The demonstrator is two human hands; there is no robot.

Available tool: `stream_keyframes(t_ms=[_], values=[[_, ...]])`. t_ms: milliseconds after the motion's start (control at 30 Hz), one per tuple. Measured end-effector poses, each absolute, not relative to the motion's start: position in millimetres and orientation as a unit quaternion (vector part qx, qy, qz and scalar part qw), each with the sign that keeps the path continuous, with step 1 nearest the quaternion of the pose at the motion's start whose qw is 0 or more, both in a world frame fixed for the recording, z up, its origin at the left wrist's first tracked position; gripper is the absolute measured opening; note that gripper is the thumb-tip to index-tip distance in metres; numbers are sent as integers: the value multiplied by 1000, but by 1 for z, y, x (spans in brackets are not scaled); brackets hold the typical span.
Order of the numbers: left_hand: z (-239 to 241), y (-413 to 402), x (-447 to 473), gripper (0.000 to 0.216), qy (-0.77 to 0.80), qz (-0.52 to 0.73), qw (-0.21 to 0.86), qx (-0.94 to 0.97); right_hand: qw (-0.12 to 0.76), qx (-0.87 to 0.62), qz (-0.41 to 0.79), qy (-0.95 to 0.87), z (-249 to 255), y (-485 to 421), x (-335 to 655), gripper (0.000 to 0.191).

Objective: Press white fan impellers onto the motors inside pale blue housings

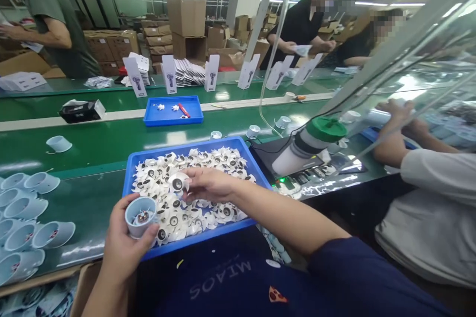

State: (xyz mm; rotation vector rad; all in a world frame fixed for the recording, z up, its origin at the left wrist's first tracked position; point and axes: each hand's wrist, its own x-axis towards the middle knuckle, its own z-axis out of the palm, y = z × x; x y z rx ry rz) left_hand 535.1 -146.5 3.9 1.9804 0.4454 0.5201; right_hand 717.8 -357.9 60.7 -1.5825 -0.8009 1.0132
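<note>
My left hand (126, 237) is wrapped round a light blue plastic cup-shaped housing (138, 228), its mouth tilted up toward me. Inside it a small round motor part with copper colour shows. Between the fingertips of my right hand (208, 184) is a white fan impeller (177, 183), its dark ringed hub facing me. Both hands are over the near part of a blue tray (128, 171) heaped with similar white impellers. The housing is at the tray's left edge, apart from the impeller in my right hand.
Several light blue housings (22, 208) stand at the left. A green-lidded bottle (297, 148) leans at the right near a circuit board. Farther off are a small blue tray (173, 121), a black packet (82, 111) and white boxes (170, 74). A co-worker's arm (390, 133) is at right.
</note>
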Motion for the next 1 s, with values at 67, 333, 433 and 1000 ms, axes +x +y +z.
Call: stream_keyframes(t_ms=[67, 333, 433, 1000], values=[[11, -157, 541, 80, 170, 199, 447, 855, 639, -522, 504, -254, 60, -366, 711, 25], [29, -189, 557, 47, -13, 270, 245, 931, 442, -732, 188, -482, 82, -373, 682, 20], [24, -206, 555, 41, -41, 325, 211, 921, 363, -755, 169, -520, 86, -371, 675, 18], [80, -148, 747, 39, 48, 178, 225, 957, 578, -732, -88, -350, 26, -516, 664, 15]])
